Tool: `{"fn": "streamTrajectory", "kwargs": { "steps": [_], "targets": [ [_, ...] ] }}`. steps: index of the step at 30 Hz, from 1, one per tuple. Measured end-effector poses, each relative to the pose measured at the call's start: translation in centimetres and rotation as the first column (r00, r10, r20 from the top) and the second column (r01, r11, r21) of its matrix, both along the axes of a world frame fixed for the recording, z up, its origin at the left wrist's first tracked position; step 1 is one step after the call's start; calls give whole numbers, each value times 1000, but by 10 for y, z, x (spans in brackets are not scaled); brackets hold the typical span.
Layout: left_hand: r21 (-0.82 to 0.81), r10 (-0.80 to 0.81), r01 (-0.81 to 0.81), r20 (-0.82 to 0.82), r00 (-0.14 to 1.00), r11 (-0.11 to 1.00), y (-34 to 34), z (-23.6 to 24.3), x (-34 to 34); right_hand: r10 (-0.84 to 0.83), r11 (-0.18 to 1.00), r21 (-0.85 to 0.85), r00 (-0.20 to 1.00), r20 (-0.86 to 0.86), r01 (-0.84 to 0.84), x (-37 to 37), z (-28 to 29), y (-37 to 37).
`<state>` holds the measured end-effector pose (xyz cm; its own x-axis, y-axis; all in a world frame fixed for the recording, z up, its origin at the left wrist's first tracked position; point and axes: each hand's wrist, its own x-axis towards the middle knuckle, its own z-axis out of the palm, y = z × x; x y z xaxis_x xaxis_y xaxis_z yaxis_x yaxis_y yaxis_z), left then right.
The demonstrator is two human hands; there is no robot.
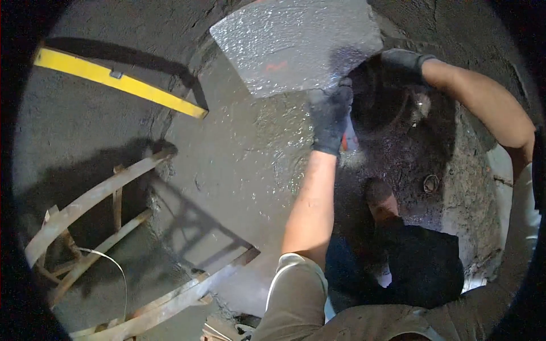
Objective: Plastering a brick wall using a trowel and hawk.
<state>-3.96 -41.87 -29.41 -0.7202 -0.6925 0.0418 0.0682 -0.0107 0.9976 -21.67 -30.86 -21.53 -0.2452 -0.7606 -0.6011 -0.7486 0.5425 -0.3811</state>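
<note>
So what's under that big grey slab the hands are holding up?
Below the grey slab lies wet cement, shiny and lumpy. The gloved left hand grips its lower edge; the right hand is at its right edge. Whatever lies directly beneath it is covered.

Above grip: grey slab (296,42) blocks upward reach.
Left of grip: wet cement surface (239,165), open passage.
Further left: yellow level (119,82), curved wooden frame (114,227) obstruct.
Right: dark hollow (381,102), cramped.
</note>
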Motion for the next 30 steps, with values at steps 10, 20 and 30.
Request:
{"fn": "streamTrajectory", "kwargs": {
  "steps": [10,20,30],
  "targets": [
    [291,38,-32,-15,999,956,-14,-18,25,314,874,-265,889,-332,-408,70,-119,42],
    [652,105,-157,118,987,742,12,-66,88,452,879,263,872,-189,-398,75,-29,61],
    [491,-35,-56,176,984,869,-61,-86,55,190,972,-126,980,-67,-197,96,-26,56]
  ]
}}
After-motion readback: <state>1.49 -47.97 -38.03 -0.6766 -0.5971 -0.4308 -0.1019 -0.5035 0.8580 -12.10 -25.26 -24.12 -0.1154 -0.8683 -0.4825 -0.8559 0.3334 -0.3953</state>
